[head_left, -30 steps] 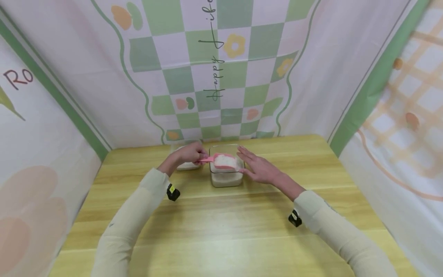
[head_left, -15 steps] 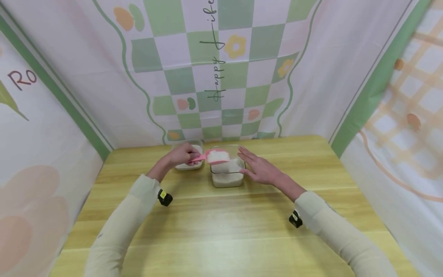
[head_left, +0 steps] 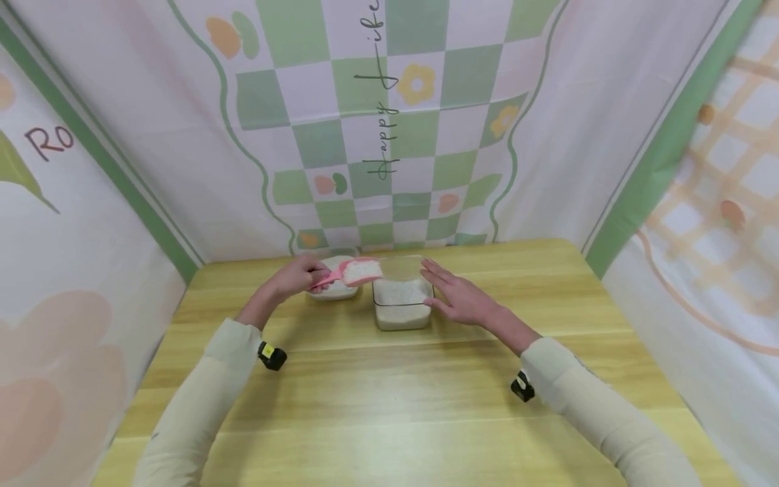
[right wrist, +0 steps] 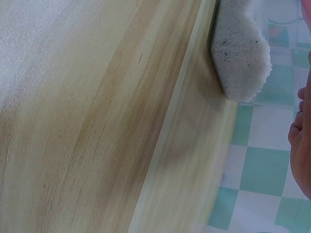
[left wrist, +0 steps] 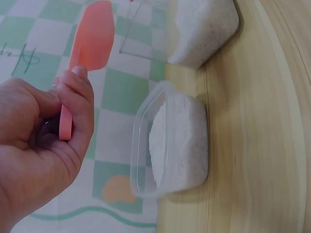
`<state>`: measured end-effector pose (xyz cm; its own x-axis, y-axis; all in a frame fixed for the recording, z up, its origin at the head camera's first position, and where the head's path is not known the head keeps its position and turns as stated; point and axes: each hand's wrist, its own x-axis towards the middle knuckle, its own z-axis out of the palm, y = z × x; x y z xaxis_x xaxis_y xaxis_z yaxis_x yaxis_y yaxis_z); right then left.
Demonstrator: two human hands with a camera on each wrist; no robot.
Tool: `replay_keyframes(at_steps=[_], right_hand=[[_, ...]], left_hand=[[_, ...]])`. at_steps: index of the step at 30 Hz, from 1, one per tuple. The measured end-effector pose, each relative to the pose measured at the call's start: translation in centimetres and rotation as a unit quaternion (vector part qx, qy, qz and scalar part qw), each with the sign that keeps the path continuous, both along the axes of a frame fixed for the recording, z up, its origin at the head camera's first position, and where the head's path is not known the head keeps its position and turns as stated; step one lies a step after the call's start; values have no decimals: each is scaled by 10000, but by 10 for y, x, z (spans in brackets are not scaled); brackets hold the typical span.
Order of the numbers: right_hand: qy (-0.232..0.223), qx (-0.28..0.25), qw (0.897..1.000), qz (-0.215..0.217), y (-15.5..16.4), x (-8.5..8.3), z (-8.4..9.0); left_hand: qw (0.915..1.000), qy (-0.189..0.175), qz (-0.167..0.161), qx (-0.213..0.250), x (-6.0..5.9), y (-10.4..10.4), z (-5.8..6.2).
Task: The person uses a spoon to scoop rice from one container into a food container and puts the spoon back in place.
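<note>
Notably, the right wrist view cuts off the right hand (right wrist: 302, 145) at the frame edge, leaving only a sliver of fingers, so contact with the square container (head_left: 402, 303) cannot be confirmed there. In the head view, the right hand (head_left: 458, 297) lies with fingers straight and spread, apparently touching that container's right wall; it grasps nothing. The forearm reaches forward and inward across the table (head_left: 389, 399). The left hand (head_left: 296, 276) is clenched on the handle of the pink scoop (head_left: 351, 272), thumb and fingers curled round it. The scoop, loaded with white grains, hangs level above the gap between the square container and the shallow tub (head_left: 336, 287) behind it. The scoop's load is hidden in the left wrist view.
</note>
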<state>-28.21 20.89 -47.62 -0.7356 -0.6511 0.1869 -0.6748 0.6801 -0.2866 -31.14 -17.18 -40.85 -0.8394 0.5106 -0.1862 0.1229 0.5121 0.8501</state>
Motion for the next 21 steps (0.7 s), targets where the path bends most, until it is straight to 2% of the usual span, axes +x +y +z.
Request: replay_keyframes(at_steps=[3, 13, 21], right_hand=[[-68, 0, 10000, -19, 0, 0, 0], [-93, 56, 9999, -28, 0, 0, 2], [-145, 30, 9999, -7, 0, 1, 3]], left_hand=[[9998, -103, 176, 3, 2, -8, 0], [9985, -94, 506, -178, 4, -33, -3], [9962, 102, 702, -507, 2, -54, -11]])
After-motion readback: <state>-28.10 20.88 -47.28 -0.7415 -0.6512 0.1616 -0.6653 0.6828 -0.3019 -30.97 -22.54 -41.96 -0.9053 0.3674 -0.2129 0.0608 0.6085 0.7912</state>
